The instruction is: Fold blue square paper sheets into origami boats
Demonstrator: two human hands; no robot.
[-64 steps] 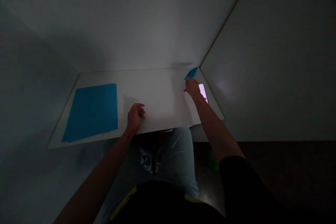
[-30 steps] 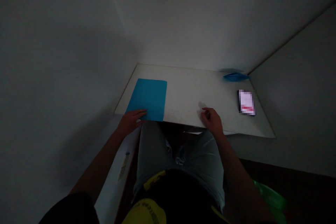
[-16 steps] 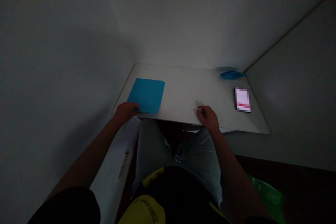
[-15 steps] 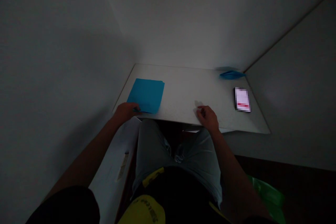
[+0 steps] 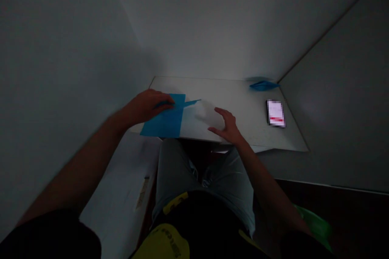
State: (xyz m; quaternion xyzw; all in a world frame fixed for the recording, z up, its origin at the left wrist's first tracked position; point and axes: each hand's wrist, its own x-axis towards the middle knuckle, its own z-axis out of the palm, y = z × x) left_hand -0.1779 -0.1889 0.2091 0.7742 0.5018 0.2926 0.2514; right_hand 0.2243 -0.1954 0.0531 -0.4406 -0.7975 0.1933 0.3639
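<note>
One partly hidden sheet (image 5: 190, 103); left hand (image 5: 149, 103) grips it.

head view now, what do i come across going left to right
Left hand holding a blue sheet, then right hand, open and apart from it, then folded blue paper, then green object.

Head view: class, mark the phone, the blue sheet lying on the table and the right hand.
Phone (image 5: 276, 113), head view: middle of its screen.
Blue sheet (image 5: 165, 123), head view: exposed part near its middle.
Right hand (image 5: 229, 128), head view: middle of the hand.
</note>
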